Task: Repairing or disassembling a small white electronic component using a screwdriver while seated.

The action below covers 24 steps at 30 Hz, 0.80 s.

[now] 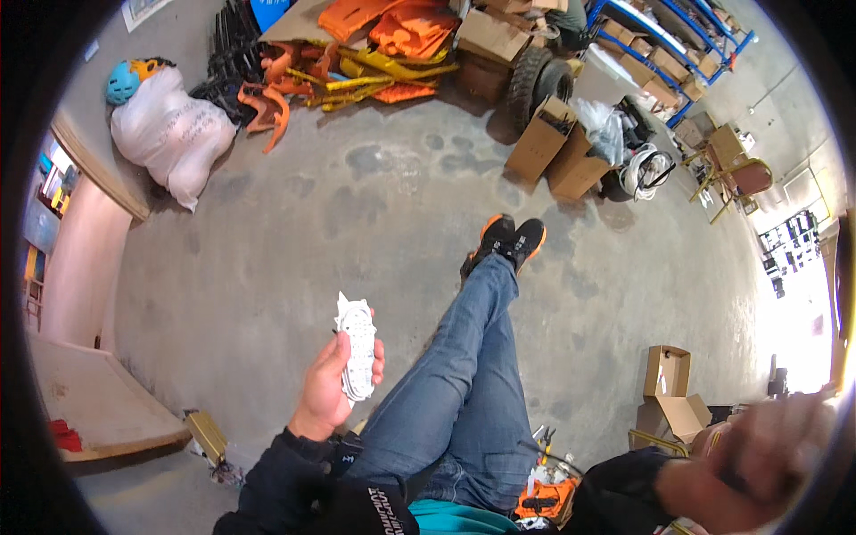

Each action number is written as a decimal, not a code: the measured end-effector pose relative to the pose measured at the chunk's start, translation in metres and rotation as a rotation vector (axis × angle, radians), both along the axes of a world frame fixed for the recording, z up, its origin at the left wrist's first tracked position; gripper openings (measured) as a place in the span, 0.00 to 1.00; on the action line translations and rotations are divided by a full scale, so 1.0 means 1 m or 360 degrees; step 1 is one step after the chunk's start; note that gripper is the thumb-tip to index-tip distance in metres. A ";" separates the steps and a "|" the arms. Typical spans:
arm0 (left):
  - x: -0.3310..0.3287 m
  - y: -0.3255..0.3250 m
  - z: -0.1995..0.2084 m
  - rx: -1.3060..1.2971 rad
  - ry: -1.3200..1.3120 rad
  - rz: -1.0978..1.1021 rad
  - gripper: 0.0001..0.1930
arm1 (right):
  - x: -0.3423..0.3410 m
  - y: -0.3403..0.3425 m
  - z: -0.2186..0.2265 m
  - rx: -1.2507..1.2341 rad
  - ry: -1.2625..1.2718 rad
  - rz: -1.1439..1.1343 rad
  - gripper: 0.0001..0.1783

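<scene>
My left hand (332, 379) is closed around a white elongated plastic part (359, 349). Small raised details cover its face, and jagged points stick up from its top end. It is held upright, left of my crossed legs (455, 374). Off to the lower right, my right hand (758, 464) is smeared by motion. Its fingers look bent, but whether anything is in them I cannot tell. Nearest to that hand is an open cardboard box (682, 417) standing beyond it.
By my right hip lies an orange tray of tools (548, 499). A wooden table (102, 392) stands at left. Farther off are a white sack (169, 134), orange and yellow plastic parts (383, 67), tyres (526, 85), cardboard boxes (541, 143), a chair (747, 178) and blue shelving (664, 45).
</scene>
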<state>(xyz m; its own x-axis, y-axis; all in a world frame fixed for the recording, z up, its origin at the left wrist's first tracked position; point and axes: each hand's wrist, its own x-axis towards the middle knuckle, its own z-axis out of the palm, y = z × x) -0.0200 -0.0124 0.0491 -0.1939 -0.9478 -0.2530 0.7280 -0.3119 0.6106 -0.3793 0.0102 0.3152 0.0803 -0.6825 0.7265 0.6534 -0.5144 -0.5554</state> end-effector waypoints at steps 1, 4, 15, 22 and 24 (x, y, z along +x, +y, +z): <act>-0.002 -0.001 -0.003 -0.0001 0.0025 -0.0015 0.29 | 0.028 -0.015 0.001 0.0530 0.0797 -0.0033 0.14; 0.000 0.005 0.011 -0.0056 0.0017 0.0002 0.29 | 0.092 -0.042 -0.081 0.1380 0.1082 -0.0614 0.12; 0.001 -0.001 -0.007 -0.0036 -0.0059 -0.0040 0.30 | 0.077 -0.011 -0.209 0.0857 0.1919 -0.0426 0.25; 0.002 0.001 -0.009 -0.0040 -0.0215 -0.0058 0.29 | 0.077 0.003 -0.201 0.1479 0.1456 -0.0288 0.17; 0.004 0.004 -0.015 -0.0012 -0.0267 -0.0067 0.28 | 0.078 0.005 -0.205 0.1556 0.1390 -0.0226 0.17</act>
